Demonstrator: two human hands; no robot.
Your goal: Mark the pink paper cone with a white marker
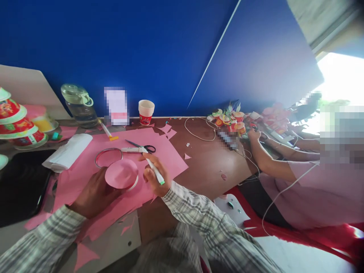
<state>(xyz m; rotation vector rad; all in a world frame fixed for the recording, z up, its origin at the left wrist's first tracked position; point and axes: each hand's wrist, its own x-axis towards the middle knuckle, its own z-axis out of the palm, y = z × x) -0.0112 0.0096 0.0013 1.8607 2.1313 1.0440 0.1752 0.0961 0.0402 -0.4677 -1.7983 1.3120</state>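
Observation:
My left hand (95, 192) is wrapped round a cup whose top is covered by a round pink paper disc (121, 173); little of the cup's side shows. In my right hand (157, 177) is a white marker (154, 170) with a green end, held just right of the cup. Pink paper sheets (170, 155) lie under both hands. Beyond the cup rests a ring (108, 157), maybe a roll of tape. Black-handled scissors (149, 148) lie beside another white pen (132, 150).
A yellow-tipped tool (109, 132), a water bottle (80, 106) and stacked paper cups (146, 110) stand or lie toward the blue partition. At left are a white roll (69, 151), a black device (24, 185) and decorated cups (19, 125). Another person's arms (270, 159) reach in at right.

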